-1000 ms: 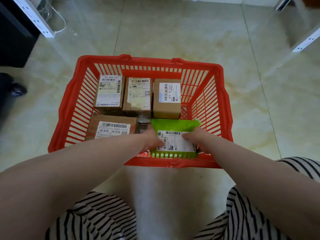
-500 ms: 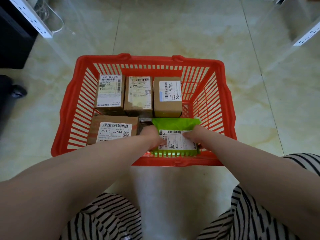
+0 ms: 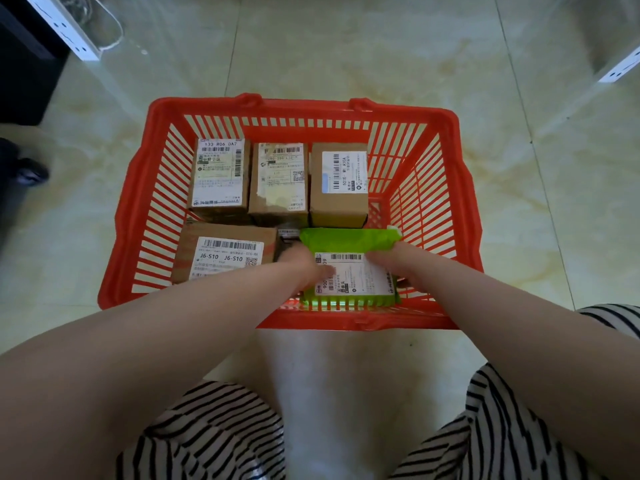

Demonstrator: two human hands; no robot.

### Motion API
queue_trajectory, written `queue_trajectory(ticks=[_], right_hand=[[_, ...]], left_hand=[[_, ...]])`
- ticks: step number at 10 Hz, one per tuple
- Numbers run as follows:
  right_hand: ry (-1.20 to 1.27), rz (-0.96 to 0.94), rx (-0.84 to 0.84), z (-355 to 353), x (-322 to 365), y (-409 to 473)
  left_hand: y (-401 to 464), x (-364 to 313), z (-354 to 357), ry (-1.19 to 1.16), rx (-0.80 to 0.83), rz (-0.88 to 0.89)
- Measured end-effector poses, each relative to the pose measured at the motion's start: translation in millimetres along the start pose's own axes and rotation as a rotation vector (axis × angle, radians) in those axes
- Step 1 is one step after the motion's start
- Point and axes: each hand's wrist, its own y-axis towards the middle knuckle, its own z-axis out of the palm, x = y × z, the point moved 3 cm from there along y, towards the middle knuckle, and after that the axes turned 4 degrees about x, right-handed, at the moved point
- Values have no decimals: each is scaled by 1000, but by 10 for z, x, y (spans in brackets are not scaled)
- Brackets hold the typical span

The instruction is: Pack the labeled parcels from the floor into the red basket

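The red basket (image 3: 304,107) stands on the tiled floor in front of my knees. Three labelled cardboard boxes (image 3: 278,181) line its far side, and a wider labelled box (image 3: 225,254) lies at its near left. A green labelled parcel (image 3: 346,240) lies in the near right corner, against the front wall. My left hand (image 3: 304,268) grips the parcel's left edge, with the thumb on its white label. My right hand (image 3: 391,261) grips its right edge. The fingers of both hands are hidden under the parcel.
A black shoe (image 3: 31,171) stands at the left edge beside dark furniture (image 3: 24,74). White perforated rails lie at the top left (image 3: 69,32) and top right (image 3: 620,67). My striped trouser knees (image 3: 214,427) fill the bottom of the view.
Both hands stay on the green parcel, which has hardly moved in the basket's near right corner. The view has shifted slightly.
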Motion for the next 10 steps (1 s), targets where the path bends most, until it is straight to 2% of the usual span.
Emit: queue_trajectory(ticks=[1,3,7,10], right_hand=[[13,2,19,-7,-26,9],[-151,2,-35,-9,-86,15],[-27,-55,-30,-22,-86,8],[-109,-108,-81,-114,99,-394]], left_hand=[[-18,0,21,9,-16,14],[-38,-26,29,45,-15,10],[-183,-88,-80,22,-79,-61],[-456,-221,-239,60,-94,-80]])
